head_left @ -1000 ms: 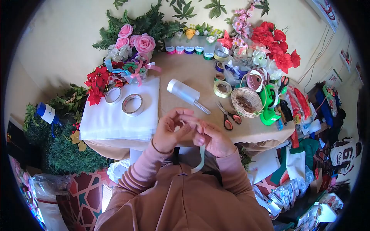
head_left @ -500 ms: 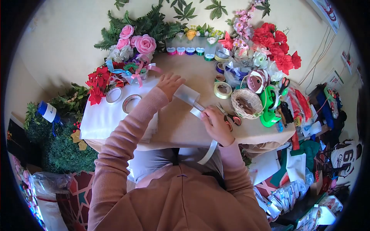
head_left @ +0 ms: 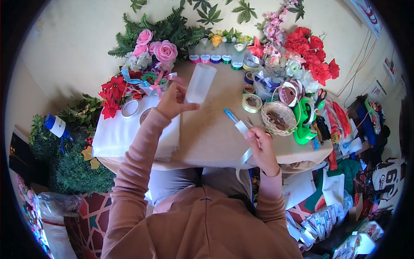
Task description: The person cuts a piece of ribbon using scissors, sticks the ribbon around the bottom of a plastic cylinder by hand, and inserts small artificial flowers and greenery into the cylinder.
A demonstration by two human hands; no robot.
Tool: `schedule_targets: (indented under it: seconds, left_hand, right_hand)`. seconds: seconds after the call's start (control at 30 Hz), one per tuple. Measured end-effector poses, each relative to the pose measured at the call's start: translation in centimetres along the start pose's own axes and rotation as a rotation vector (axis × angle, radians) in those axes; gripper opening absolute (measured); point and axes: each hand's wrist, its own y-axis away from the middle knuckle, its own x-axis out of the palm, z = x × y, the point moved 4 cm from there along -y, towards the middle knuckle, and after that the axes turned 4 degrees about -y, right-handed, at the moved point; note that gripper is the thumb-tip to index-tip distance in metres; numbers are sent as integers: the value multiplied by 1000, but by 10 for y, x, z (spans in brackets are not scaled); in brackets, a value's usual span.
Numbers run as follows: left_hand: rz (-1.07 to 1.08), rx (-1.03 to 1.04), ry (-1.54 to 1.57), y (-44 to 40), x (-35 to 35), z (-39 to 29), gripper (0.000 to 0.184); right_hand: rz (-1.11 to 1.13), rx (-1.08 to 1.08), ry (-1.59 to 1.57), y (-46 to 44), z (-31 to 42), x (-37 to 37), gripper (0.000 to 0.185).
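Note:
A frosted, see-through cylinder (head_left: 202, 82) is tilted slightly right above the left-middle of the table. The thumb and curled fingers of my left hand (head_left: 174, 101) are closed about its lower left end. My right hand (head_left: 261, 146) pinches a white satin ribbon (head_left: 244, 160), whose tail hangs over the table's front edge. A slim blue-tipped stick (head_left: 231, 115) points up and left from this hand, partly covered by the ribbon's upper end; its kind is unclear. Scissor tips show just behind the right hand, with the handles hidden.
White sheets (head_left: 116, 140) and tape rolls (head_left: 130, 108) lie at left. A wicker basket (head_left: 278, 117), ribbon rolls (head_left: 252, 103) and a green tape dispenser (head_left: 305, 121) stand at right. Artificial flowers (head_left: 165, 51) and small decorated cylinders (head_left: 237, 56) line the back.
The cylinder has left the right hand's stick, moved up and left, and turned more upright in my left hand. My right hand has shifted right and down with the ribbon, uncovering the blue tip.

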Motion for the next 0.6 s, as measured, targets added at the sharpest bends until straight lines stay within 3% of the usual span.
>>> schedule_targets:
  seconds: [0.03,0.07,0.1,0.3,0.43,0.47,0.6]
  left_hand:
    - [41,-25,350,11,7,-6,43]
    - [82,-49,701,23,14,-12,40]
    - [81,-49,700,32,17,-20,40]
    - [171,-171,1200,77,43,-49,35]
    - [241,-177,1293,96,48,-68,46]
    - [176,-196,1155,100,48,-74,74]
    - [204,-203,1249,107,53,-81,72]
  right_hand:
    - [2,-1,-1,1,10,0,18]
    - [16,-39,-251,1,21,4,17]
    - [29,-78,-500,2,30,5,15]
    - [195,-93,-676,11,62,5,14]
    - [207,-113,-704,13,71,8,14]
    - [210,-121,-719,13,74,8,14]
    - [224,-115,-703,17,88,13,13]
